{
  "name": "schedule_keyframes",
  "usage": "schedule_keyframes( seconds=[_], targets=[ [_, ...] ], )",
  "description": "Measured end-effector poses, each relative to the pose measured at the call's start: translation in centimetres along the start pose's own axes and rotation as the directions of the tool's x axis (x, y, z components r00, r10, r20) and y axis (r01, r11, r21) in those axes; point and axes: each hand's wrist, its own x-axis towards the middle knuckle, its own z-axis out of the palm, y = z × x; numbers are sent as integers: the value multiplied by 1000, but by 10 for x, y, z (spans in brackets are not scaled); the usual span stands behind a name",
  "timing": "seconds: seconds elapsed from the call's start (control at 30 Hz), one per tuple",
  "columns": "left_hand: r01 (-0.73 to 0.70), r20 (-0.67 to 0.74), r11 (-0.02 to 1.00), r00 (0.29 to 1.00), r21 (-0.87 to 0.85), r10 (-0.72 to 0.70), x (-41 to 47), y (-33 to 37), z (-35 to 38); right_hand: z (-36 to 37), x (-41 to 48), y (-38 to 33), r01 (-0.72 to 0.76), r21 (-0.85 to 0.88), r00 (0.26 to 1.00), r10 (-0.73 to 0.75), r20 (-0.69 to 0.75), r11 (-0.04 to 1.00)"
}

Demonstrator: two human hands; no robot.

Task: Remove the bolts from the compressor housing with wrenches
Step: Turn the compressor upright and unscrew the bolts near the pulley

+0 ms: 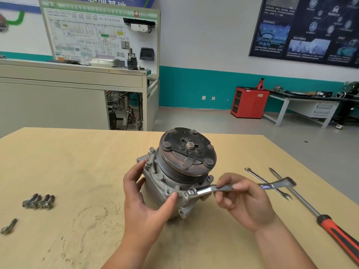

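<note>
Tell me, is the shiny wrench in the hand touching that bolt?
Touching. The head view shows the wrench, held by the right hand, with its ring end fitted over the bolt on the compressor housing.

The left hand (143, 200) covers much of the near side of the compressor housing (155, 177), and the right hand (244, 200) hides the middle of the wrench (206, 189), whose far end is smeared by blur. On the desk (77, 162), the loose bolts (38, 200) and a small metal piece (8, 226) near the left edge are too blurred to count or name. The screwdriver (330, 228) handle runs out of view at lower right, and the wall poster (307, 30) print is too small to read.
</note>
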Motion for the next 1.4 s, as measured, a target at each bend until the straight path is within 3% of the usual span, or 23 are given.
schedule_keyframes(
  seconds=[0.07,0.1,0.17,0.23,0.3,0.33,0.47,0.57,0.7,0.8,0.87,0.97,1.03,1.17,1.27,1.3,1.4],
  targets=[
    [2,-2,1000,1000,-1,-2,0,0,0,-4,-9,13,45,279,991,-79,111,959],
    [6,-1,1000,1000,0,-6,-1,1,0,-7,-16,21,126,364,983,-165,80,923],
    [7,1,1000,1000,2,-7,0,2,1,3,-34,30,179,419,984,-157,-88,890],
    [-1,1,1000,1000,3,1,0,2,1,12,-42,42,216,301,975,-186,-125,929],
    [-8,10,1000,1000,8,8,0,1,0,24,-58,47,240,40,902,-208,-377,970],
    [-17,12,1000,1000,11,17,0,1,0,33,-61,47,224,-24,888,-215,-407,974],
    [-25,11,1000,1000,12,25,0,-1,0,61,-60,57,161,-251,874,-256,-412,954],
    [-30,11,999,1000,15,29,0,-1,0,71,-62,58,201,-440,882,-357,-308,875],
    [-19,6,1000,1000,14,19,0,0,0,69,-63,46,212,-544,877,-404,-261,812],
    [-12,4,1000,1000,17,12,0,0,1,55,-56,32,142,-467,915,-296,-273,873],
    [-10,7,1000,1000,12,9,0,0,0,35,-43,20,69,-329,952,-160,-261,942],
    [-5,9,1000,1000,10,4,0,-1,0,6,-18,2,-78,-155,992,62,-106,985],
    [-4,9,1000,1000,13,4,0,-1,0,-2,-6,-3,-130,-84,991,132,14,988],
    [-7,5,1000,1000,11,7,1,-1,0,-9,0,0,-52,12,993,51,108,999],
    [0,8,1000,1000,7,0,0,0,0,-9,-16,12,-1,356,961,-97,258,935],
    [3,8,1000,1000,6,-3,0,0,0,-8,-25,15,41,404,968,-136,210,914],
    [7,10,1000,1000,10,-7,0,0,-1,8,-44,25,198,329,977,-212,8,924]
  ],
)
